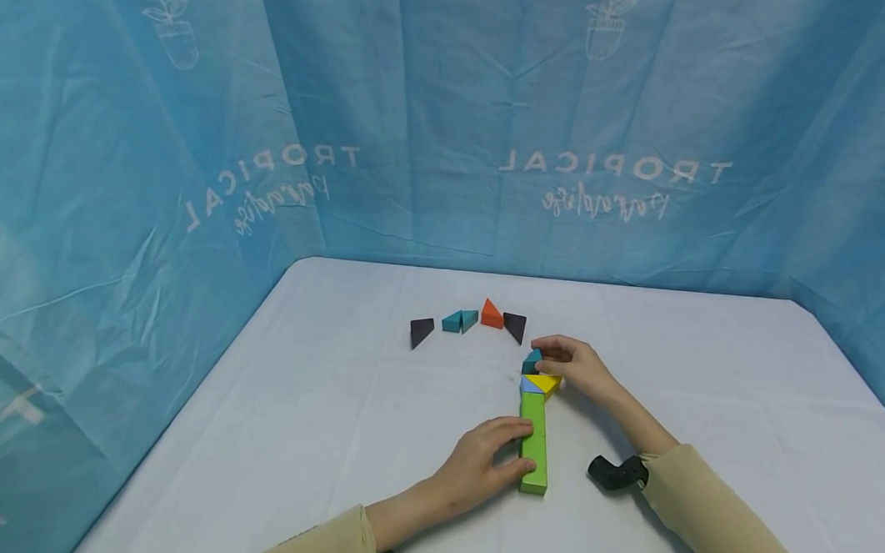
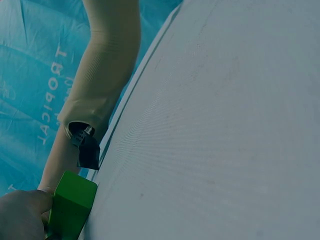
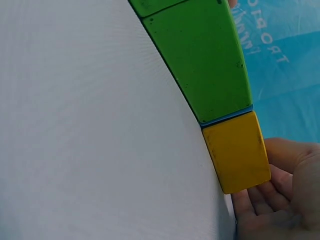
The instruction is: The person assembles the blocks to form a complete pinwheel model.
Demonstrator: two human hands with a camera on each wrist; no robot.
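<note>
A row of green blocks (image 1: pixel 534 448) lies lengthwise on the table, its parts butted end to end. My left hand (image 1: pixel 481 458) rests against its left side, thumb and fingertips spread apart on the edge. At the far end of the row, a light blue triangular block (image 1: pixel 530 385) and a yellow triangular block (image 1: pixel 545 384) lie together. Just beyond them my right hand (image 1: pixel 576 367) pinches a teal triangular block (image 1: pixel 531 361) between thumb and fingers. In the right wrist view the yellow block (image 3: pixel 237 152) hides that teal block.
Farther back on the white table (image 1: pixel 332 371) stand two teal triangular blocks (image 1: pixel 452 321), an orange block (image 1: pixel 491 315), a dark triangular block (image 1: pixel 514 327) and another dark triangular block (image 1: pixel 420 331) at left. Blue printed cloth (image 1: pixel 450 127) hangs behind the table.
</note>
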